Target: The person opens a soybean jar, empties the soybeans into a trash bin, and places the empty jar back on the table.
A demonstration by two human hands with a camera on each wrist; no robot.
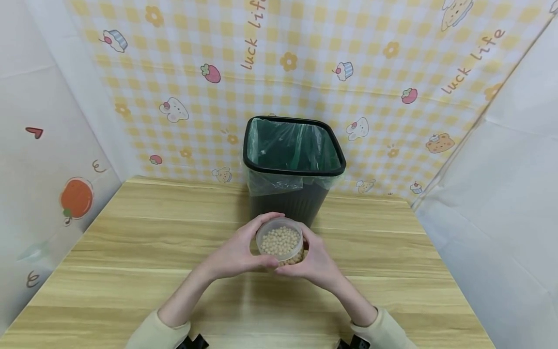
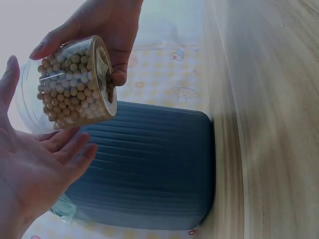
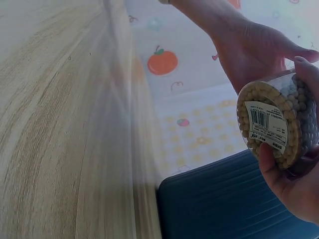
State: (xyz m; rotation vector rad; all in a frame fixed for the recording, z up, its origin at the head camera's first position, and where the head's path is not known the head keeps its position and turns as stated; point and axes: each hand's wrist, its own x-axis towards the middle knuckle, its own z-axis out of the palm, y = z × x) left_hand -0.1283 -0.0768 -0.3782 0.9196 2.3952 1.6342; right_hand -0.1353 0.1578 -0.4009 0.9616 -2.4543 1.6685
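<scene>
A clear plastic jar [image 1: 281,242] full of small round beige balls is held up in both hands, tilted, with its see-through top facing me. My left hand [image 1: 237,252] curves round the upper part of the jar, thumb on the near side and fingers on the far side. Lower on the jar, my right hand [image 1: 318,261] grips its right side; one digit presses near the base in the left wrist view. A white barcode label [image 3: 266,124] on the jar's bottom shows in the right wrist view.
Just beyond the hands stands a dark ribbed bin [image 1: 289,198] with a black rim and a thin clear liner [image 1: 274,182] folded over it. It rests on a wood-grain table [image 1: 174,232]. Behind it hangs a yellow checked cloth [image 1: 287,92]; white sheets flank the table.
</scene>
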